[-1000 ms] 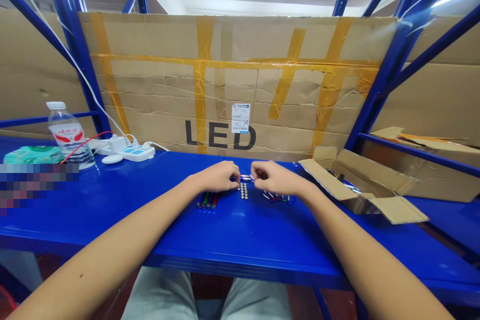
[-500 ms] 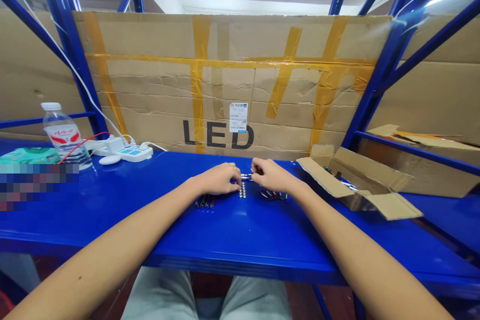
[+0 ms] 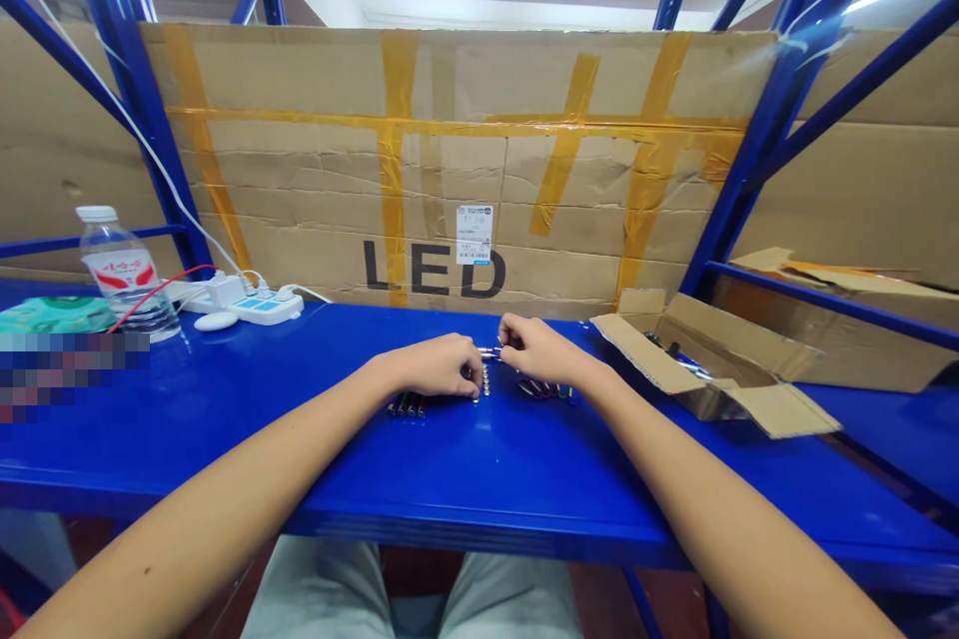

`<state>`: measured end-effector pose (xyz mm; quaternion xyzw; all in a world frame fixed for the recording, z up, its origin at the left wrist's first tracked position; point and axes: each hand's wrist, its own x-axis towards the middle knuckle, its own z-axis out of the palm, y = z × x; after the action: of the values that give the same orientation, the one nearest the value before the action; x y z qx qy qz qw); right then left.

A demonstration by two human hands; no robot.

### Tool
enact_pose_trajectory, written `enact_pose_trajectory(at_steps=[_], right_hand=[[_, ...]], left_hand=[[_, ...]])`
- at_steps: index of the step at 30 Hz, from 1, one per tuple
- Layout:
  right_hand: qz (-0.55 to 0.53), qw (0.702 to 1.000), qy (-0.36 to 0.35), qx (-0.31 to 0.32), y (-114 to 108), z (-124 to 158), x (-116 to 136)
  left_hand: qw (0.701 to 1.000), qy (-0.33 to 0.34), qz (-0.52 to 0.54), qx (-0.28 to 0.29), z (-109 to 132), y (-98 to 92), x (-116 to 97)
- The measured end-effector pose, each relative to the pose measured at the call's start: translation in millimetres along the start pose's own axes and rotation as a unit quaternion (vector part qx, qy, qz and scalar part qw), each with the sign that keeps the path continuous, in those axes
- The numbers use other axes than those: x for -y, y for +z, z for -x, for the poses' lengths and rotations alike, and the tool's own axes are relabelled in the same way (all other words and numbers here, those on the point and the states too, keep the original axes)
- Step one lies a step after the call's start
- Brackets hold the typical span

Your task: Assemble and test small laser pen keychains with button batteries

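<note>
My left hand is bent over the blue table, thumb and fingers pinched together at a small silver disc. Beside its fingertips runs a column of similar small silver discs, part of the group hidden by the hand. Several slim dark tubes with coloured parts lie below the left wrist. My right hand is closed, fingers curled; whatever is in them is hidden. At its fingertips lie thin silver and blue rods. Several coloured metal clips or rings rest beneath the right hand.
An opened cardboard box with dark and silvery pieces inside stands at the right. On the left are a water bottle, a power strip and a white oval object. A large cardboard panel closes off the back.
My left hand has shifted slightly down toward the near end of the discs and covers more of them. My right hand stays nearly in place, fingers still curled.
</note>
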<state>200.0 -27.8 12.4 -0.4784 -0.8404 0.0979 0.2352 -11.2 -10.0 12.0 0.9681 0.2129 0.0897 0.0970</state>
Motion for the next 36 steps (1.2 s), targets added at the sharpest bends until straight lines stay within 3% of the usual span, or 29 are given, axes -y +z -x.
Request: enact_pose_trajectory(at_steps=[9,18,22,24,29,36], right_hand=[[-0.020,1.000,-0.015,0.006,1.5,-2.1,-3.4],[-0.004,0.998,-0.009,0.059,1.5,-2.4,-6.6],[-0.026,0.996,-0.012,0.087,2.6,-4.2,-10.3],[-0.038,0.995,-0.018,0.088,3.4,-4.9,-10.5],[-0.039,0.997,-0.015,0.058,6.2,-6.1,-9.9],[-0.037,0.999,-0.018,0.009,3.0,-3.9,-5.3]], left_hand=[[0.996,-0.005,-0.079,0.028,-0.1,-1.9,-0.7],[0.991,-0.105,-0.050,0.063,2.1,-3.6,-9.3],[0.993,-0.089,-0.055,0.061,2.9,-4.7,-8.7],[0.996,-0.068,-0.051,0.019,2.0,-5.1,-6.6],[0.982,-0.041,-0.058,-0.176,-3.8,-3.2,-6.4],[0.953,-0.022,-0.035,-0.299,-8.7,4.8,-8.0]])
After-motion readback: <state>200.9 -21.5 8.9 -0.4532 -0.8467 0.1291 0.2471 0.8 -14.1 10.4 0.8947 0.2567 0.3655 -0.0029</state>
